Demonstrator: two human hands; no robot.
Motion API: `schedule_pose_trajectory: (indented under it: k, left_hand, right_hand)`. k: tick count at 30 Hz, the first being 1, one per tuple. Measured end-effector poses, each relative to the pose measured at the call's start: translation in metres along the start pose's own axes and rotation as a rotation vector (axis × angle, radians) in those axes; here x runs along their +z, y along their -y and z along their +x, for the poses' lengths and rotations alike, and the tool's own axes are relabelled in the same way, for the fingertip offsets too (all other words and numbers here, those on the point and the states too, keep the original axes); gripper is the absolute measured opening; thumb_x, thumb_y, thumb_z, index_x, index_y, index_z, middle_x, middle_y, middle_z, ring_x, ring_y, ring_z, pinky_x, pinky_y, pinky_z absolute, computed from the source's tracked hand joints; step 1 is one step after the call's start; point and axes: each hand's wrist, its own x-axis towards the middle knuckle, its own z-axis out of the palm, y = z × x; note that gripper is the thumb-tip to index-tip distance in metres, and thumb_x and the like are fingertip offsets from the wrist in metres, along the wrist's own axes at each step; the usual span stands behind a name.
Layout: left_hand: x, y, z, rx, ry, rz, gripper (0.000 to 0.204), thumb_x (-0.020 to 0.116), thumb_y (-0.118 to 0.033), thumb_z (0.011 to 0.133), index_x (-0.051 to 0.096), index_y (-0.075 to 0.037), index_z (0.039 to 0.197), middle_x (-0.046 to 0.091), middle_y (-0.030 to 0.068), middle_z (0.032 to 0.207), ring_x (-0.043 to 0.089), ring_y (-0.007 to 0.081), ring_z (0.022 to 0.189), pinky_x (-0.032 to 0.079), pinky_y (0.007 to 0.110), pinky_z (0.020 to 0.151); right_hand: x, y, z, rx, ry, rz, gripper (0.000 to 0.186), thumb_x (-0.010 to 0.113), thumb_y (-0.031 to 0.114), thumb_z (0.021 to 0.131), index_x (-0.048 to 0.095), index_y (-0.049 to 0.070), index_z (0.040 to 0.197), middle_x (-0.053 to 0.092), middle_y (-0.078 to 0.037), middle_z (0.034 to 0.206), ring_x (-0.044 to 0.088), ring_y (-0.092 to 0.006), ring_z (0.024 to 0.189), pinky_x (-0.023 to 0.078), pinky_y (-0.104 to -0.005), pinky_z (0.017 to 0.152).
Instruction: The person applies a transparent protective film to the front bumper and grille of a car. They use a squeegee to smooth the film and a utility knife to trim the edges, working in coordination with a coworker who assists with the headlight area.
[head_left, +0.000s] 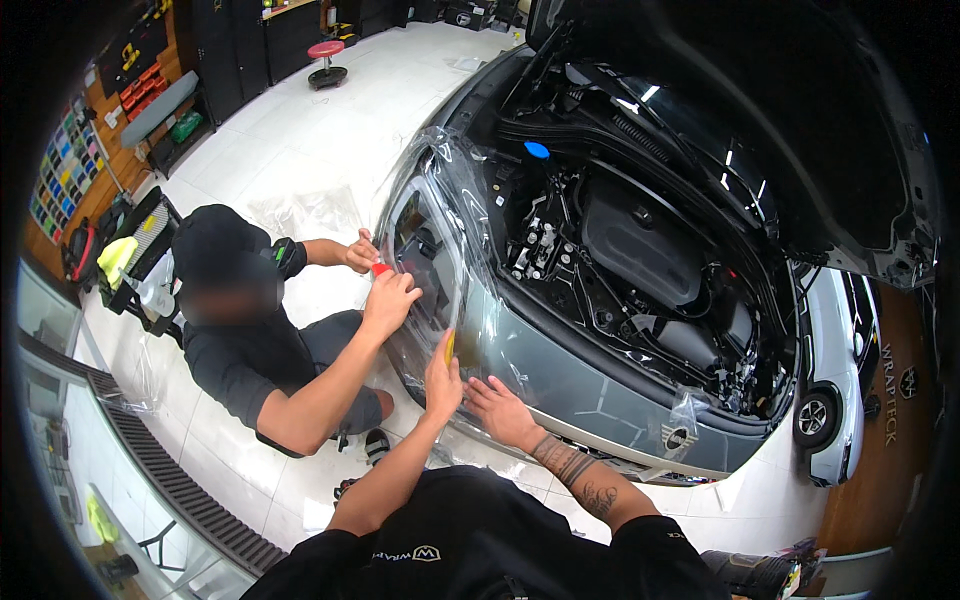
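Note:
My left hand (442, 382) is closed on a yellow squeegee (450, 346), held against clear film (470, 235) by the lower end of the headlight (425, 250). Just right of it, my right hand (500, 411) lies with fingers spread on the front of the grey car (600, 365). The film is wrinkled along the headlight's inner edge and hangs loose below. Crouching at the left, a co-worker (235, 330) presses a red squeegee (381, 269) at the headlight's outer side, with both hands close together there.
The raised hood (770, 130) stands over the exposed engine bay (640, 240). A round red stool (326, 52) is on the white tiled floor at the back. Behind the co-worker stands a cart (150, 250). Another light-coloured car (830, 380) is parked at the right.

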Motion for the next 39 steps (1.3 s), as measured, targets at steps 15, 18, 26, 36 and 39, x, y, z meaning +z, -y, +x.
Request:
schedule_pose_trajectory:
  k: [15, 18, 26, 36, 39]
  left_hand:
    - [0.001, 0.002, 0.006, -0.183, 0.046, -0.124, 0.053, 0.052, 0.001, 0.088, 0.044, -0.013, 0.138, 0.064, 0.0173, 0.113, 0.062, 0.0288, 0.104, 0.047, 0.037, 0.092]
    - [0.003, 0.019, 0.006, -0.201, 0.012, -0.256, 0.05, 0.051, 0.003, 0.087, 0.047, -0.011, 0.135, 0.066, 0.0144, 0.108, 0.064, 0.0224, 0.099, 0.049, 0.034, 0.086]
    - [-0.003, 0.029, 0.0, -0.358, 0.043, -0.432, 0.046, 0.047, 0.005, 0.09, 0.047, -0.006, 0.134, 0.06, 0.0105, 0.114, 0.061, 0.0161, 0.097, 0.052, 0.029, 0.081]
    - [-0.041, 0.048, 0.04, -0.165, 0.022, -0.201, 0.024, 0.063, -0.015, 0.086, 0.066, -0.001, 0.106, 0.068, 0.0137, 0.083, 0.065, 0.0252, 0.075, 0.05, 0.036, 0.071]
    - [-0.059, 0.03, 0.126, 0.076, -0.113, -0.064, 0.028, 0.065, -0.021, 0.083, 0.066, -0.001, 0.104, 0.068, 0.0158, 0.084, 0.066, 0.0266, 0.08, 0.05, 0.037, 0.073]
  right_hand:
    - [0.001, 0.001, -0.001, 0.01, -0.042, -0.017, 0.041, 0.045, 0.021, 0.088, 0.061, 0.01, 0.125, 0.044, -0.008, 0.145, 0.032, -0.0213, 0.139, 0.018, -0.0434, 0.116]
    - [0.001, 0.002, -0.001, 0.004, -0.042, -0.027, 0.041, 0.045, 0.021, 0.089, 0.061, 0.01, 0.125, 0.043, -0.008, 0.145, 0.031, -0.0212, 0.139, 0.018, -0.0434, 0.116]
    - [0.002, 0.0, -0.002, 0.019, -0.018, -0.011, 0.04, 0.045, 0.022, 0.089, 0.062, 0.01, 0.123, 0.043, -0.008, 0.146, 0.031, -0.0211, 0.14, 0.018, -0.0433, 0.116]
    - [-0.004, 0.001, 0.003, 0.025, -0.02, 0.002, 0.038, 0.05, 0.019, 0.085, 0.064, 0.009, 0.118, 0.044, -0.009, 0.144, 0.031, -0.0224, 0.14, 0.02, -0.0438, 0.115]
    - [-0.004, -0.001, 0.002, 0.041, 0.028, 0.001, 0.038, 0.052, 0.02, 0.084, 0.064, 0.009, 0.119, 0.042, -0.008, 0.146, 0.03, -0.0222, 0.14, 0.02, -0.0438, 0.115]
